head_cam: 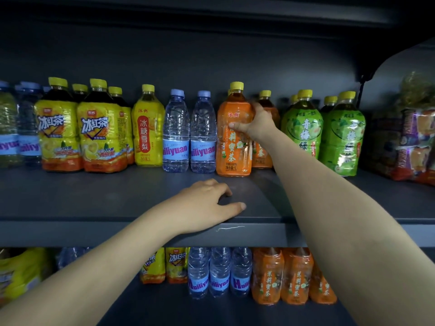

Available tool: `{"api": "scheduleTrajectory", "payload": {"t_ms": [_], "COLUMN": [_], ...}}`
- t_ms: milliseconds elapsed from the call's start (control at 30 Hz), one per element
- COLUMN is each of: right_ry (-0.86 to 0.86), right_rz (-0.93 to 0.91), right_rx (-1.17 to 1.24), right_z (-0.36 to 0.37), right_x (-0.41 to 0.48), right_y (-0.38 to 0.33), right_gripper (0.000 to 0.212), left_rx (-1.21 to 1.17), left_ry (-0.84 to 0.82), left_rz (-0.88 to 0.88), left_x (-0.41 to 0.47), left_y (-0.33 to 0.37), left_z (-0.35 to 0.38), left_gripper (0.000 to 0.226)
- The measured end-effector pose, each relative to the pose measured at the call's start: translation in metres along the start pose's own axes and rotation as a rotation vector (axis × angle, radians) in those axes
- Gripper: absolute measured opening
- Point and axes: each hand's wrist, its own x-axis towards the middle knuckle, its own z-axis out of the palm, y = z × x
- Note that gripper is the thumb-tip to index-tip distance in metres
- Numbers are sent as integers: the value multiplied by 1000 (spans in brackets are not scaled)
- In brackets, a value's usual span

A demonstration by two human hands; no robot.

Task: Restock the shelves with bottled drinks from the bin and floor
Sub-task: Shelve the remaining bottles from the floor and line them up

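An orange-labelled tea bottle (pixel 231 147) with a yellow cap stands upright on the dark shelf (pixel 117 196), right of two clear water bottles (pixel 189 135). My right hand (pixel 255 122) is wrapped around its upper right side. More orange bottles stand behind it. My left hand (pixel 207 204) rests palm down on the bare front of the shelf, fingers spread, holding nothing.
Yellow tea bottles (pixel 80 135) and a yellow pear drink (pixel 147 130) fill the left; green tea bottles (pixel 324 132) stand right, then snack packs (pixel 409 142). A lower shelf holds water (pixel 220 271) and orange bottles (pixel 282 276). Another shelf hangs overhead.
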Motion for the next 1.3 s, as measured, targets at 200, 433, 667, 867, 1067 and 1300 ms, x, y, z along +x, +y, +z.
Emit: {"api": "scheduleTrajectory", "payload": {"t_ms": [200,433,667,867,1067,1300], "right_ry": [5,35,38,-46,-154,-341], "right_rz": [-20,-39,11,50,82,79], "right_rx": [-21,-67,-92,-127,-215,-364], "right_z": [4,4,7,-1,-17,-41], "right_x": [4,-2,-13,-35,-81,-138], "right_y": [5,5,-2,-4,5,-1], "right_gripper": [91,89,91,93,71,55], "left_rx": [31,26,20,12,21,94], "left_ry": [-17,-9,-4,14,91,228], "left_rz": [-12,-13,-13,-16,-10,-44], "left_x": [0,-2,-1,0,-4,-23], "left_y": [2,3,2,0,1,4], "left_z": [0,-1,-1,1,1,-4], "left_gripper": [57,56,57,56,47,38]}}
